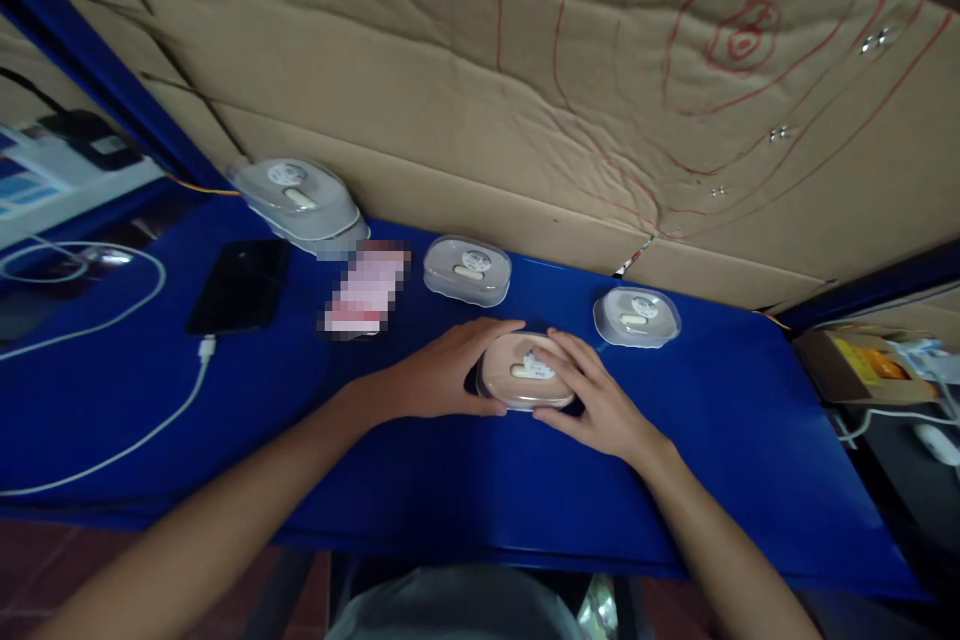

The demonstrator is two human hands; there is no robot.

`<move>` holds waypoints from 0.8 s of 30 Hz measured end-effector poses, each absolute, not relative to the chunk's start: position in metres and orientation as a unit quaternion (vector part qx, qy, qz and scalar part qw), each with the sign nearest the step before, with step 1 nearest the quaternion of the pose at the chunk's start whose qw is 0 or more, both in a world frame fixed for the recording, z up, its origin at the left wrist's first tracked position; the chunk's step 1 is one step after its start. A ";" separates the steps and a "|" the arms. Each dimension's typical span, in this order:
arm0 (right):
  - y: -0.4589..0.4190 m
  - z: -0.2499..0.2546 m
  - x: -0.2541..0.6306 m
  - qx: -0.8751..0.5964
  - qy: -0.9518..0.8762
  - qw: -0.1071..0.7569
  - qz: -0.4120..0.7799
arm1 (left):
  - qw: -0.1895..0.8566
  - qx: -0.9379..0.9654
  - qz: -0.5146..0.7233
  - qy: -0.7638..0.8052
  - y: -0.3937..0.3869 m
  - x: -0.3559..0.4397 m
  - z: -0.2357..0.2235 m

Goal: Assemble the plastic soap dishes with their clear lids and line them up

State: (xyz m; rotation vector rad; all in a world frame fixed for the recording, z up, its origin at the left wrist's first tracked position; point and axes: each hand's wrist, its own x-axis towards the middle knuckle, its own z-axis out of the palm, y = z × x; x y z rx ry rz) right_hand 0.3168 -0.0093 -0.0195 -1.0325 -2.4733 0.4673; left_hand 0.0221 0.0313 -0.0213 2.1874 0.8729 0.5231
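A small clear plastic container (523,375) with a round sticker and a pale oblong piece on its lid sits on the blue table (420,480) in front of me. My left hand (442,370) wraps its left side, fingers curled over the rim. From the other side, my right hand (592,395) presses against the container with its fingers closed on the edge. Two more lidded containers stand behind it, one (466,270) at the centre and one (637,316) to the right. A stack of larger ones (300,202) is at the back left.
A black phone (240,285) lies at the left with a white cable (112,320) plugged in. A blurred pink item (365,292) lies beside it. A cardboard wall (525,100) with red marker lines stands behind the table. Boxes and cables sit at the far right (877,370).
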 end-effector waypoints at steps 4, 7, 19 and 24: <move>-0.009 -0.023 0.315 -0.375 -0.886 0.215 0.167 | 0.347 0.852 0.204 0.335 0.031 0.022 -0.022; -0.009 -0.023 0.315 -0.377 -0.884 0.219 0.167 | 0.340 0.858 0.205 0.327 0.032 0.023 -0.023; -0.001 -0.019 0.324 -0.413 -0.860 0.268 0.135 | 0.367 0.841 0.210 0.337 0.031 0.023 -0.013; 0.021 -0.004 0.327 -0.466 -0.840 0.279 -0.002 | 0.361 0.843 0.197 0.346 0.035 0.019 -0.012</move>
